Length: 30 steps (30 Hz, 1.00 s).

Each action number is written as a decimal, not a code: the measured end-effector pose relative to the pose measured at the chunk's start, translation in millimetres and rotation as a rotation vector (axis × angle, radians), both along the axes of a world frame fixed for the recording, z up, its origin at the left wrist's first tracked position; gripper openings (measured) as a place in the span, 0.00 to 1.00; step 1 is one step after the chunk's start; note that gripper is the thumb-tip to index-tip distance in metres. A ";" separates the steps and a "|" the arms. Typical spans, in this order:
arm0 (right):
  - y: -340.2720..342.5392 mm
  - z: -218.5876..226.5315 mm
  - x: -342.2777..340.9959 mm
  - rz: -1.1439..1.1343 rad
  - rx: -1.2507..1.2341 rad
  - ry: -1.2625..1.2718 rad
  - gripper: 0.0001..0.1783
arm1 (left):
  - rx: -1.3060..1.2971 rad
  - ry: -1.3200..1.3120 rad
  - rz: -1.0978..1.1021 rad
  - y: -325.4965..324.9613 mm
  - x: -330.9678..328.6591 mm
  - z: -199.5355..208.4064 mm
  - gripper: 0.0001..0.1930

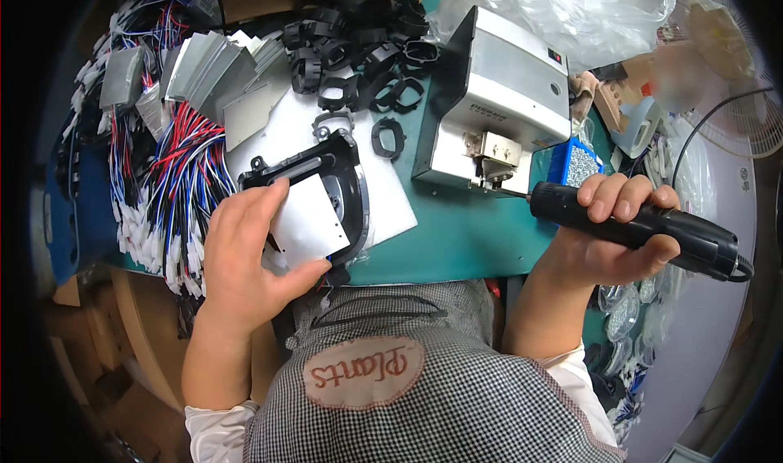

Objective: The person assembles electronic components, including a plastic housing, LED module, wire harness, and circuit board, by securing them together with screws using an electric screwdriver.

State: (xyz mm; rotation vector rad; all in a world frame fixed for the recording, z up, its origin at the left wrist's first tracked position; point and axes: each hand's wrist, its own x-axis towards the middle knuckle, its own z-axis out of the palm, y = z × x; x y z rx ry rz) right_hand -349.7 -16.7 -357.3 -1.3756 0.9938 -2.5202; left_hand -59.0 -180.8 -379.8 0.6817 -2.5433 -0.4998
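My right hand is wrapped round a black electric screwdriver, held nearly level, its cord leaving at the right end. Its thin bit meets the front outlet of a silver-grey screw feeder; whether a screw sits on the tip is too small to tell. My left hand grips a white rectangular plate between thumb and fingers at its left and lower edges. The plate lies in a black plastic housing, whose rim shows above and to the right. Part of the housing is hidden under the plate and hand.
A white foam sheet lies on the green mat. Black plastic rings pile up behind it. Flat grey plates and wire bundles lie left. A blue screw tray and a fan are right.
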 end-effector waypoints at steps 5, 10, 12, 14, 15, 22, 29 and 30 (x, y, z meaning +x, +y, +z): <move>-2.2 -0.9 3.4 -0.035 0.011 -0.010 0.30 | -0.011 0.010 -0.002 0.5 -0.2 -2.1 0.40; -4.3 -3.4 5.2 -0.041 0.018 0.001 0.31 | -0.021 -0.004 -0.003 -0.1 -0.5 -1.7 0.40; -4.5 -4.0 3.4 -0.002 0.009 0.056 0.31 | -0.021 0.009 -0.009 -1.2 -0.8 -2.4 0.40; -8.3 -5.6 6.4 -0.005 0.012 0.045 0.32 | -0.008 0.002 -0.001 0.3 -0.6 -3.0 0.40; -10.1 -6.4 7.2 -0.011 0.008 0.040 0.32 | -0.003 0.002 0.004 0.2 -0.8 -2.9 0.40; -12.5 -7.7 4.1 -0.034 0.014 0.103 0.32 | 0.010 -0.006 0.004 -0.8 -1.0 -3.3 0.40; -19.4 -13.7 4.6 -0.011 0.077 0.118 0.32 | 0.017 0.006 0.008 -1.7 -1.0 -4.2 0.40; -20.4 -14.5 4.3 -0.008 0.081 0.122 0.31 | 0.012 0.005 0.010 -2.1 -1.0 -4.4 0.40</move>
